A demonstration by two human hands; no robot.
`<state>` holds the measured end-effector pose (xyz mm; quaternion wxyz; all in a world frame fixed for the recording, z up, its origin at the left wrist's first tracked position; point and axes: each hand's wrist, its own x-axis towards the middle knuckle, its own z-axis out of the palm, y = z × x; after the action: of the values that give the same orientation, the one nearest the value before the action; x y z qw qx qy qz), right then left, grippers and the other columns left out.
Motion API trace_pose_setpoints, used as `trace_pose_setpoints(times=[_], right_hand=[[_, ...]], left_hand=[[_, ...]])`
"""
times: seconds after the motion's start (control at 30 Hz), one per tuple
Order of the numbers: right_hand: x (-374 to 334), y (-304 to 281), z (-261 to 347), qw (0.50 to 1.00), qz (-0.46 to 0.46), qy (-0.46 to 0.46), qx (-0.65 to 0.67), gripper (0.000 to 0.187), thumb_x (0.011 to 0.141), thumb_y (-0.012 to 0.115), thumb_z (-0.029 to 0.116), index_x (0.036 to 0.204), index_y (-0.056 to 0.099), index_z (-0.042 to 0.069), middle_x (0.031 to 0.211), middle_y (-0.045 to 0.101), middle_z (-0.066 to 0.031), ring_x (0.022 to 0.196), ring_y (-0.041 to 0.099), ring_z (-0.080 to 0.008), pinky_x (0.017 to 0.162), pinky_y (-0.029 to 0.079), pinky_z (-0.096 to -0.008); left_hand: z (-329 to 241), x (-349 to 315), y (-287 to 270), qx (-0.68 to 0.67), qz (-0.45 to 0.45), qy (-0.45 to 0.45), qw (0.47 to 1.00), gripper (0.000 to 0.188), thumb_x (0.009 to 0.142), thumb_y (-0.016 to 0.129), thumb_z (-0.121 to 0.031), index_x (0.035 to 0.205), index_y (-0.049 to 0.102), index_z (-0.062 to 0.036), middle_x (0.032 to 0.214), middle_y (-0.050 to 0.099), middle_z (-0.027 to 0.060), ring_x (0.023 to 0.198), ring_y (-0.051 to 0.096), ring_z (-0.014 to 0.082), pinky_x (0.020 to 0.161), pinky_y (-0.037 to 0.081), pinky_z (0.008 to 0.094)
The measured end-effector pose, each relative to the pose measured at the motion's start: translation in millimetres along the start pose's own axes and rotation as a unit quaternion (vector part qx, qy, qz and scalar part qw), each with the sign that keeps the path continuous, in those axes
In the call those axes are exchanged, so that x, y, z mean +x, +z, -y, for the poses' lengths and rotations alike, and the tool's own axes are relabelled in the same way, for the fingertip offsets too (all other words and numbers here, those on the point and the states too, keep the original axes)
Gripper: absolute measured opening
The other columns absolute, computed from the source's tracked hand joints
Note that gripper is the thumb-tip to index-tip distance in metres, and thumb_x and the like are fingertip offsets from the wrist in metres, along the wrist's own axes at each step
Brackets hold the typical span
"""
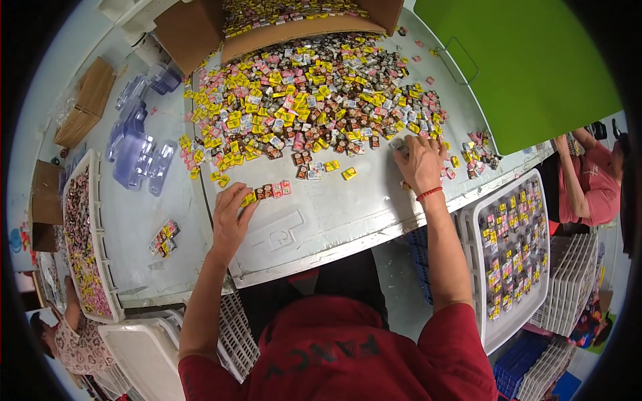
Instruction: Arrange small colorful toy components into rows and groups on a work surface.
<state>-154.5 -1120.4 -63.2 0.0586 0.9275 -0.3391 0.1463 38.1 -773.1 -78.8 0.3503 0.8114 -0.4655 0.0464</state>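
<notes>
A short row of small wrapped sweets (267, 192) lies on the grey surface (321, 220); the left hand (231, 217) touches its end, fingers loosely spread; the right hand (421, 162) presses curled fingers into the heap of sweets (307, 93); a cardboard box (294, 20) behind holds more; white baskets (511, 254) beside hold packed sweets.

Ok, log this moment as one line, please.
left hand: fingers on short candy row | right hand: reaching into candy pile edge | table: grey | crate: right, packed trays
</notes>
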Motion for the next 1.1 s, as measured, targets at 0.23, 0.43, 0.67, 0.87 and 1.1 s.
trace_pose_setpoints(times=[0.23,0.43,0.67,0.87,1.1], right_hand=[[29,15,6,0.99,-0.049,-0.052,0.121,0.035,0.08,0.07,0.024,0.112,0.064,0.012,0.103,0.066,-0.0098,0.1,0.058,-0.0302,0.09,0.039,-0.0464],[50,44,-24,0.965,-0.035,-0.171,0.195,0.02,0.078,0.068,0.012,0.097,0.065,0.006,0.091,0.066,-0.0132,0.083,0.064,-0.0325,0.072,0.05,-0.041],[23,0,39,0.93,-0.061,-0.103,0.348,0.016,0.09,0.065,0.012,0.103,0.063,0.003,0.083,0.068,-0.0064,0.069,0.062,-0.0154,0.06,0.05,-0.0292],[-40,-12,141,0.786,0.281,-0.04,0.55,0.022,0.088,0.068,0.015,0.103,0.062,0.0,0.084,0.068,-0.0083,0.064,0.061,-0.0118,0.058,0.05,-0.0293],[-45,-11,171,0.927,0.077,-0.112,0.35,0.029,0.084,0.07,0.018,0.107,0.062,0.001,0.083,0.067,-0.0128,0.065,0.064,-0.0221,0.061,0.051,-0.0327]], left_hand=[[3,-3,-2,-0.006,0.012,-0.002,1.0,0.033,0.078,0.072,-0.003,0.109,0.064,-0.0004,0.116,0.059,0.0138,0.104,0.056,0.0309,0.09,0.045,0.0374],[11,0,-15,-0.009,0.056,-0.007,0.998,0.04,0.077,0.074,-0.01,0.115,0.062,-0.0021,0.119,0.059,0.0139,0.11,0.054,0.0319,0.094,0.045,0.0392],[17,3,-21,-0.039,0.088,-0.02,0.995,0.041,0.078,0.073,-0.016,0.115,0.062,-0.0045,0.117,0.061,0.0099,0.108,0.055,0.0291,0.094,0.045,0.0379],[18,0,-25,-0.056,0.101,-0.027,0.993,0.038,0.079,0.072,-0.013,0.115,0.062,-0.006,0.117,0.062,0.0112,0.11,0.055,0.0311,0.095,0.045,0.0391],[19,2,-12,-0.072,0.085,-0.009,0.994,0.037,0.078,0.072,-0.013,0.113,0.063,-0.0053,0.113,0.063,0.0111,0.107,0.055,0.0298,0.094,0.044,0.0374]])
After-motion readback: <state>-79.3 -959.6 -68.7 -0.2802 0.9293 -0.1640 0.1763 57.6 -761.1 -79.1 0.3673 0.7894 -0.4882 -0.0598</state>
